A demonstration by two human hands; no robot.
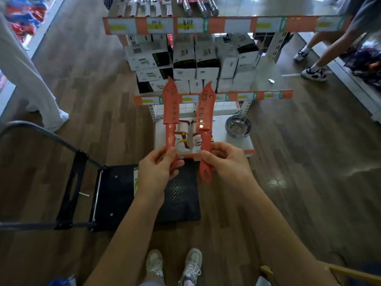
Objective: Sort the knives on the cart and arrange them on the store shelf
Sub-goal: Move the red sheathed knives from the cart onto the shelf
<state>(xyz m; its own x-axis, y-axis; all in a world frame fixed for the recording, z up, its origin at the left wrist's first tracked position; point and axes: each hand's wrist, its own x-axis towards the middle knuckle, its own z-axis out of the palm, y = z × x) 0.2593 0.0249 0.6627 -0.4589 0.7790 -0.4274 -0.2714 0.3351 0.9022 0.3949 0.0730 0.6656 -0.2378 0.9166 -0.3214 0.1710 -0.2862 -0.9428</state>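
Two sheathed red knives are held up between cart (181,199) and store shelf (247,95), the left knife (170,106) pinched by the left grip (158,168), the right knife (204,108) by the right grip (224,159). Neither is shelved yet; the cart looks bare of knives.

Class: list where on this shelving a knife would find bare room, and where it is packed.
Middle shelf: bare right of the boxes, which crowd its left. Bottom shelf: bare strip in front of the steel bowl. Top shelf: bare at right.
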